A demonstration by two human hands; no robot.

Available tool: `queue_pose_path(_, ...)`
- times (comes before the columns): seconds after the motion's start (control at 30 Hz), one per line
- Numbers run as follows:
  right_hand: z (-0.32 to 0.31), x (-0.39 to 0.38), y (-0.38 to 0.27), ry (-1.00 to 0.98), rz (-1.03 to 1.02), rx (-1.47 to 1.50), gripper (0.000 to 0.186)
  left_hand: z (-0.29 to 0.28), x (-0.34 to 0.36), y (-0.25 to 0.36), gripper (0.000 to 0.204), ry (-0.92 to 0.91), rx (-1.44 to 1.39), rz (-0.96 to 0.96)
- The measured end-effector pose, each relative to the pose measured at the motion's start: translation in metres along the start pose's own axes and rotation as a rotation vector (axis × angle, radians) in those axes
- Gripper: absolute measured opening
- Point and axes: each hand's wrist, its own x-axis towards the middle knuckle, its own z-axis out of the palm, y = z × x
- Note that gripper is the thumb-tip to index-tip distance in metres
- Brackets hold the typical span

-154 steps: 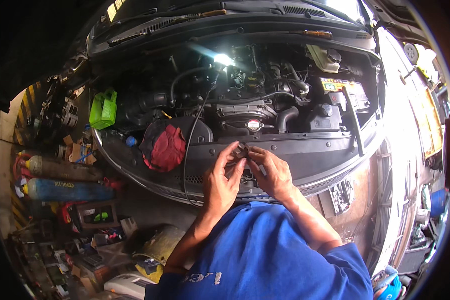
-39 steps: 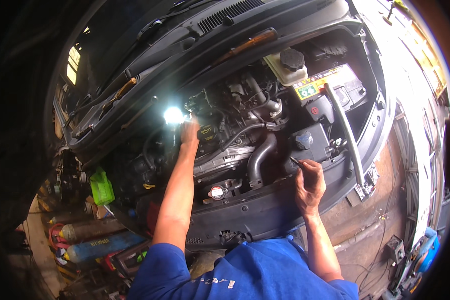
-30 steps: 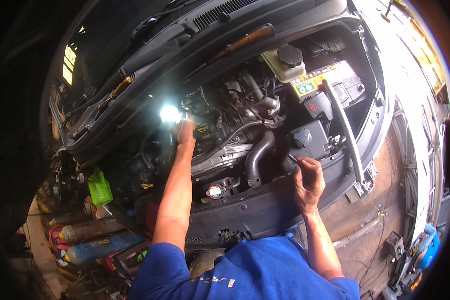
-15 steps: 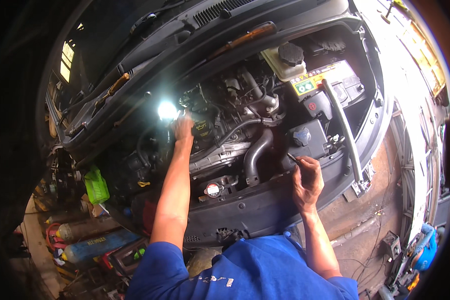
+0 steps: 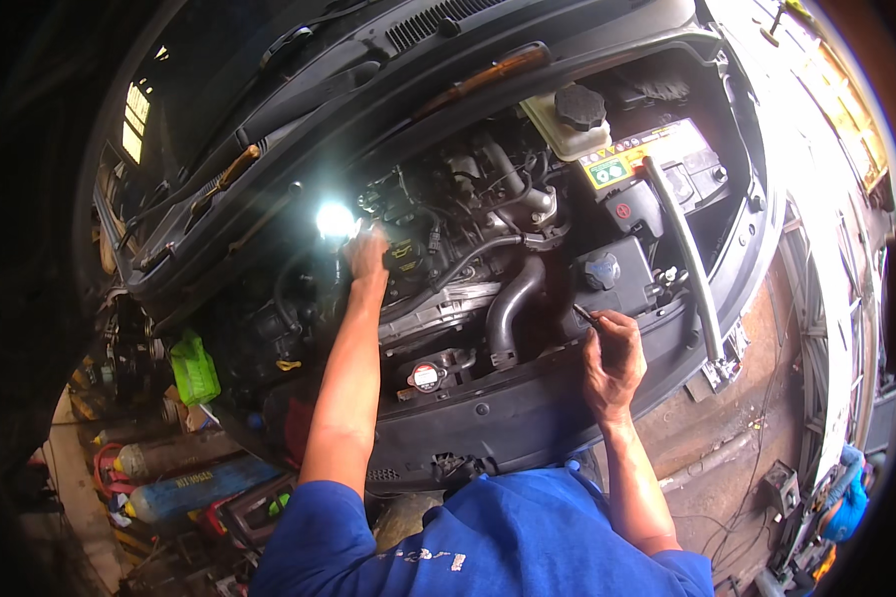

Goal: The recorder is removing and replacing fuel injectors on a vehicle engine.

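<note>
My left hand [image 5: 370,257] reaches deep into the car's engine bay, beside a glaring work light [image 5: 336,220]. Its fingers are curled at the left end of the dark engine [image 5: 408,261]; glare and blur hide what they grip. Over the front edge of the bay, my right hand [image 5: 615,358] pinches a slim dark rod-like piece [image 5: 585,315] between thumb and fingers. Just beyond that piece is a black reservoir box [image 5: 612,284] with a round cap. A thick black hose [image 5: 513,308] curves down to the left of it.
A silver prop bar [image 5: 687,264] slants across the bay's right side, past the battery [image 5: 657,159] and a white fluid reservoir [image 5: 565,129]. The radiator cap [image 5: 426,376] sits near the front edge. Gas cylinders [image 5: 204,483] lie on the floor at left; a ladder-like metal frame [image 5: 816,328] lies at right.
My left hand has shifted very slightly at the engine. My right hand keeps its pinch in the same place.
</note>
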Motion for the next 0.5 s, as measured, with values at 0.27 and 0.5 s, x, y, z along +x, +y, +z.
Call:
queue_pose_path(0.27,0.002,0.0,0.001,0.007,-0.009,0.003,0.025,-0.002,0.0,0.0,0.017,0.008,-0.041,-0.054)
queue_pose_path(0.5,-0.001,-0.001,0.002,0.005,-0.01,-0.014,0.025,0.011,0.008,0.0,0.021,-0.026,0.033,0.003)
